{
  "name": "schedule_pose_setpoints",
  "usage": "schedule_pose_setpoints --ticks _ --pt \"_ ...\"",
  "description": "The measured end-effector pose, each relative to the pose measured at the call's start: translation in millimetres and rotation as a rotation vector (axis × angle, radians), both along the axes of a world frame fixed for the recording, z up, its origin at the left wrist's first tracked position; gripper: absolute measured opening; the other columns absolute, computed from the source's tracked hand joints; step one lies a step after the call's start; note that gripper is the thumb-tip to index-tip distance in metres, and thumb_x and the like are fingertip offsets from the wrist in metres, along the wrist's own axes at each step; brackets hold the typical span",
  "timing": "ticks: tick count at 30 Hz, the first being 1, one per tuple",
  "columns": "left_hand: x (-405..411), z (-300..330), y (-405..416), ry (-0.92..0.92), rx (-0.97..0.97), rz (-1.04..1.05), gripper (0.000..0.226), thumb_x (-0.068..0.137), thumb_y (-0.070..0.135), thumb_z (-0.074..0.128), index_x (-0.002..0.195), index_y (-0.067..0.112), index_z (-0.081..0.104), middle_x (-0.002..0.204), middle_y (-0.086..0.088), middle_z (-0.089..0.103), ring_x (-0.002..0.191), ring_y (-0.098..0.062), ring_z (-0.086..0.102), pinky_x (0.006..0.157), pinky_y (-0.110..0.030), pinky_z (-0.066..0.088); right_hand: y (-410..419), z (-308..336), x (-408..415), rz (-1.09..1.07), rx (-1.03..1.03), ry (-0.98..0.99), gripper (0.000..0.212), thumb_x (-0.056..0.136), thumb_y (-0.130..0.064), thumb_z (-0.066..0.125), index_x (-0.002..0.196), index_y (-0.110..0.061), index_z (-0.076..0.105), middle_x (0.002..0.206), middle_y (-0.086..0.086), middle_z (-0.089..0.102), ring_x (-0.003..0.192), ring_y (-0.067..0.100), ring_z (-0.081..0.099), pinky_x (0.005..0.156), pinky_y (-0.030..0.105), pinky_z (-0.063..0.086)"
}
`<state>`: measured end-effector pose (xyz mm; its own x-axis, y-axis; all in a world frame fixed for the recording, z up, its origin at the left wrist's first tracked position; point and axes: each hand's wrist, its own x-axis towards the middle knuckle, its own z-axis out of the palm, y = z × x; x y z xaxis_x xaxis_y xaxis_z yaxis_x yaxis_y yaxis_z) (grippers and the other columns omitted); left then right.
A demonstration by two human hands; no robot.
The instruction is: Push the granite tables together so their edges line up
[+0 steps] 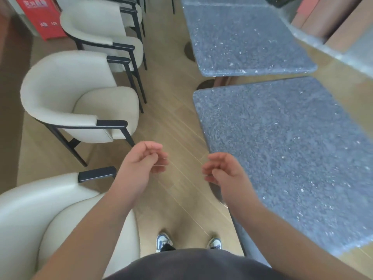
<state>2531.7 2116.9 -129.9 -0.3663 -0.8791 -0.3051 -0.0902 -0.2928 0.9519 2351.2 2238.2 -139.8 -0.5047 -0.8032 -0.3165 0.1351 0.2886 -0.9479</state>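
left hand (144, 158): fingers loosely curled, empty, over the floor
right hand (222, 168): loosely curled, empty, just beside near desk's left edge
near desk (292, 154): granite, right side
far desk (242, 37): granite, apart from near one, floor gap between, edges offset
chairs (76, 102): cream, left

- Head view — worn high, tilted steeply down past the chest toward the wooden floor (173, 122).
- Wide-angle; the near granite table (286, 150) sits close at right.
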Motion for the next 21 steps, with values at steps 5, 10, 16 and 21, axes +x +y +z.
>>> schedule_pose_setpoints --ticks 5,10,16,21 --pt "-20 7 -39 0.048 -0.008 -0.103 0.030 0.100 -0.011 0.039 0.106 0.006 0.063 0.081 0.002 0.074 0.077 -0.017 0.072 0.074 -0.030 0.062 -27 6 -10 -0.140 -0.018 -0.027 0.039 0.092 0.016 0.040 0.108 -0.012 0.062 0.087 0.000 0.070 0.088 0.014 0.068 0.083 0.030 0.056" --pt "-50 6 -92 0.035 -0.014 -0.173 0.029 0.101 -0.009 0.041 0.107 0.006 0.064 0.087 -0.003 0.075 0.081 -0.020 0.072 0.074 -0.029 0.060 -64 0 -32 -0.242 -0.039 -0.045 0.040 0.092 0.015 0.039 0.107 -0.013 0.063 0.086 -0.004 0.071 0.088 0.015 0.069 0.085 0.032 0.058" --pt "-103 -7 -185 -0.038 -0.056 -0.240 0.029 0.101 -0.006 0.043 0.107 0.009 0.066 0.090 -0.004 0.076 0.083 -0.021 0.074 0.074 -0.030 0.062 -148 -22 -75 -0.300 -0.052 -0.089 0.042 0.092 0.016 0.037 0.104 -0.014 0.063 0.086 -0.002 0.069 0.090 0.016 0.068 0.088 0.036 0.058" --pt "-187 -11 -270 -0.092 0.069 -0.269 0.028 0.101 -0.005 0.042 0.106 0.007 0.066 0.091 -0.008 0.075 0.080 -0.020 0.074 0.074 -0.033 0.061 -235 -28 -134 -0.340 -0.050 -0.150 0.041 0.092 0.015 0.037 0.109 -0.012 0.063 0.088 -0.002 0.070 0.090 0.017 0.069 0.087 0.035 0.059"
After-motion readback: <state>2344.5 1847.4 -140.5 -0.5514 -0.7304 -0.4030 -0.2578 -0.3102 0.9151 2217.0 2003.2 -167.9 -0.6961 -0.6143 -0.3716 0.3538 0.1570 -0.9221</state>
